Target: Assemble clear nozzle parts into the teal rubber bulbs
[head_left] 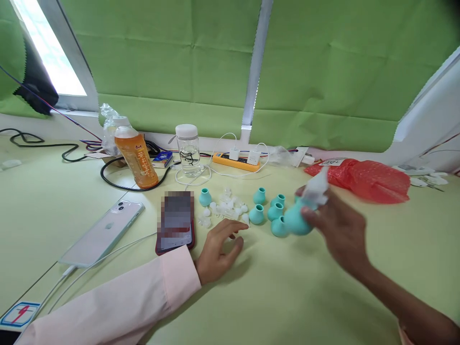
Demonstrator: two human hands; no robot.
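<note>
My right hand [338, 225] is raised just above the table and grips a teal rubber bulb [297, 219] with a clear plastic piece [316, 188] at its top; the hand is smeared by motion. My left hand [218, 249] rests on the green table [287, 297], fingers spread and reaching toward a heap of small clear plastic parts [226, 207]. Several more teal bulbs [266, 207] stand upright between the two hands, and one lone teal bulb [205, 197] stands left of the heap.
A red-cased phone [175, 221] lies left of my left hand, a white phone [104, 232] with cable further left. An orange drink bottle [136, 152], a clear jar [188, 149], a power strip [235, 161] and a red bag [362, 177] line the back.
</note>
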